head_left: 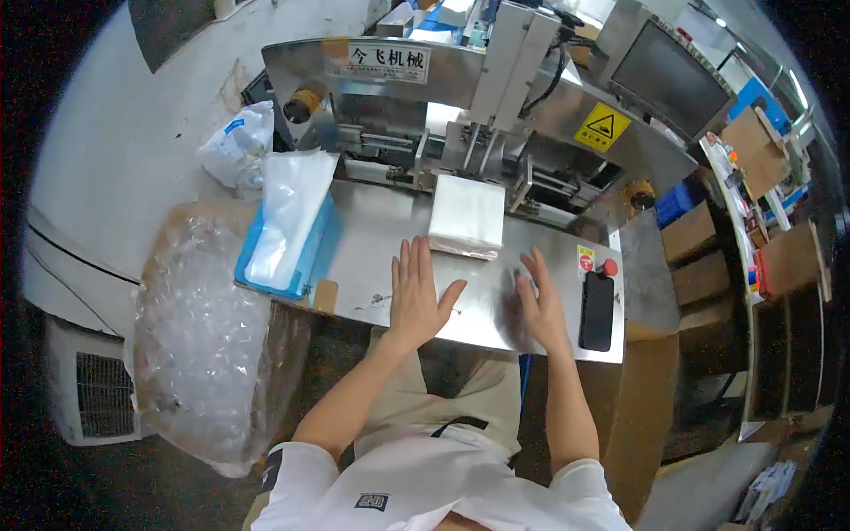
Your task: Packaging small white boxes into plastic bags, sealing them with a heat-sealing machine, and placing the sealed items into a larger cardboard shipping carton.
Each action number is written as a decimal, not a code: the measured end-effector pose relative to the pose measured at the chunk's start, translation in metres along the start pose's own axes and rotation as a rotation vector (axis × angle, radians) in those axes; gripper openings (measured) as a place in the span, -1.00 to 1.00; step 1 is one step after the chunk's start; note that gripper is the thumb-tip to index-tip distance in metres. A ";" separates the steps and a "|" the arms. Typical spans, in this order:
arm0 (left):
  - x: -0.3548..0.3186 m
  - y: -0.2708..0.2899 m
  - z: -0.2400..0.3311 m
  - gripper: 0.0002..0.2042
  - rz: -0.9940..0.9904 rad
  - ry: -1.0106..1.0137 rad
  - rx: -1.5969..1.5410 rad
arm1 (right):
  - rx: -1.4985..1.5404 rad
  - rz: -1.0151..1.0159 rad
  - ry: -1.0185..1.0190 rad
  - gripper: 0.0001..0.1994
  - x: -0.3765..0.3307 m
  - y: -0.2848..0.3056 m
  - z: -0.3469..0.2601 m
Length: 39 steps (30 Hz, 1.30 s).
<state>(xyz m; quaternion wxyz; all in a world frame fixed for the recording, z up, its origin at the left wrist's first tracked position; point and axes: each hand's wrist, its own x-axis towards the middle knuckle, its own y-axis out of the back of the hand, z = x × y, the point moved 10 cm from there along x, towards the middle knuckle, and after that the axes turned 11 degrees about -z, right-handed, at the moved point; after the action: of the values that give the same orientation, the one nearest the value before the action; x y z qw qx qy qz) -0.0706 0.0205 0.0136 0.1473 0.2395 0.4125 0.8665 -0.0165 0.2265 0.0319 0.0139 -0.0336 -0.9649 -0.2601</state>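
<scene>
A square white stack (467,212), its front edge looking glossy like plastic film, lies on the metal worktable (372,221) against the machine. My left hand (416,296) is held with its fingers straight and its thumb spread, its fingertips beside the stack's near left corner. My right hand (542,305) holds nothing; its fingers are apart, just right of the stack and nearer to me. Whether either palm touches the metal cannot be made out. A dark phone-like slab (597,310) lies to the right of my right hand.
Behind the stack stands a metal machine (460,80) with a screen (673,80). A red button (608,267) sits at the table's right. At left, a blue bin (305,279) holds clear bags (288,212), beside a large box (164,257) lined with plastic bags. Shelves (753,221) stand far right.
</scene>
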 end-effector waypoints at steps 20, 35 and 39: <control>0.069 -0.005 -0.040 -0.46 -0.049 0.281 -0.970 | 0.527 0.079 -0.075 -0.34 0.073 -0.018 -0.008; -0.002 -0.016 -0.014 -0.52 -0.111 0.385 -1.426 | 0.414 -0.096 -0.100 -0.51 0.019 -0.012 0.053; -0.006 -0.046 -0.014 -0.59 -0.100 0.443 -1.506 | 0.621 -0.112 -0.223 -0.40 0.008 -0.014 0.051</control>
<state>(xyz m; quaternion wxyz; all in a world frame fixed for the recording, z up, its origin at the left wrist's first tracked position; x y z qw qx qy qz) -0.0705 0.0377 -0.0317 0.2231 -0.1221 -0.2558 0.9327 -0.0258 0.2401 -0.0188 -0.0964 -0.0029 -0.9940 0.0511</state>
